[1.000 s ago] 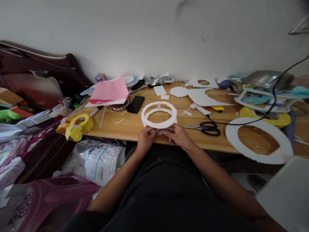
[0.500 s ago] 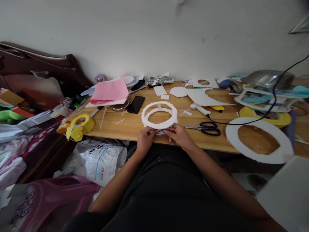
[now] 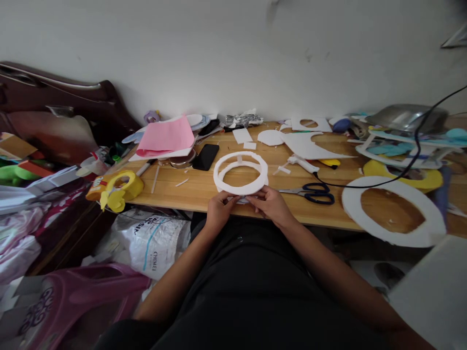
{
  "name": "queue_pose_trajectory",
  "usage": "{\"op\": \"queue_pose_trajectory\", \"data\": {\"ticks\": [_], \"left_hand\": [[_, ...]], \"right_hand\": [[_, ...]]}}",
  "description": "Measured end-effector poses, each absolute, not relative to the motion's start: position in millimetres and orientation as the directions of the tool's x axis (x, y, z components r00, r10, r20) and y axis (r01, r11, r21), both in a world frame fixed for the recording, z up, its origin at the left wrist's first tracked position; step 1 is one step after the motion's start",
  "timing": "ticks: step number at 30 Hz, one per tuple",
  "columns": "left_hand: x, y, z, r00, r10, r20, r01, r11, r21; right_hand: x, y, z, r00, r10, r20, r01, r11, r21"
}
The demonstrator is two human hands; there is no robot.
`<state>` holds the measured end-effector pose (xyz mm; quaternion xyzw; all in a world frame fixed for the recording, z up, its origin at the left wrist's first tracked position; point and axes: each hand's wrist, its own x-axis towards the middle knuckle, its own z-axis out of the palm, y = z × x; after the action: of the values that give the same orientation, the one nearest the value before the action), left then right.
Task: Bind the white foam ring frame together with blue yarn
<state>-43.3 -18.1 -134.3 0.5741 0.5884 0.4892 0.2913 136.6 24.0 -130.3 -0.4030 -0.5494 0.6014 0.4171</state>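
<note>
Two white rings, one above the other and joined by short uprights, form a white ring frame (image 3: pixel 239 188) at the table's near edge. My left hand (image 3: pixel 219 212) pinches the lower near side of this frame, thumb and fingers together. Close by, my right hand (image 3: pixel 273 206) grips the same near side with its fingers curled under the upper ring. The two thumbs almost meet, and what lies between the fingertips is partly hidden. Scissors with dark blue handles (image 3: pixel 318 198) lie right of my right hand. Behind them is a white glue gun (image 3: pixel 303 164) with a black cable.
A large white ring (image 3: pixel 352 199) overhangs the wooden table's (image 3: pixel 189 197) right front edge. A black phone (image 3: pixel 206 157), pink sheet (image 3: pixel 166 137) and yellow tape roll (image 3: pixel 133 184) lie leftward. White cut-out sheets (image 3: pixel 304 146) lie behind, and a metal bowl (image 3: pixel 406 118) at the back right.
Both hands keep their hold on the white ring frame, with only a very slight shift of the fingers. The camera view has moved a little.
</note>
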Motion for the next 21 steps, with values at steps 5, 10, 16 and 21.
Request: {"op": "queue_pose_trajectory", "data": {"ticks": [5,10,16,21], "left_hand": [[-45,-18,-136,-0.157,0.963,0.219,0.401,-0.141,0.905],[-47,-15,-136,-0.055,0.969,0.241,0.431,-0.194,0.881],[-48,-17,-134,0.073,0.957,0.282,0.432,-0.285,0.855],[-48,-19,-136,0.029,0.962,0.272,0.452,-0.255,0.855]], "right_hand": [[131,24,-134,-0.23,0.973,-0.018,-0.04,-0.028,-0.999],[131,23,-134,-0.163,0.986,-0.026,0.007,-0.025,-1.0],[133,23,-123,-0.059,0.998,0.015,0.079,0.02,-0.997],[129,20,-125,-0.133,0.991,-0.013,0.109,0.002,-0.994]]}}
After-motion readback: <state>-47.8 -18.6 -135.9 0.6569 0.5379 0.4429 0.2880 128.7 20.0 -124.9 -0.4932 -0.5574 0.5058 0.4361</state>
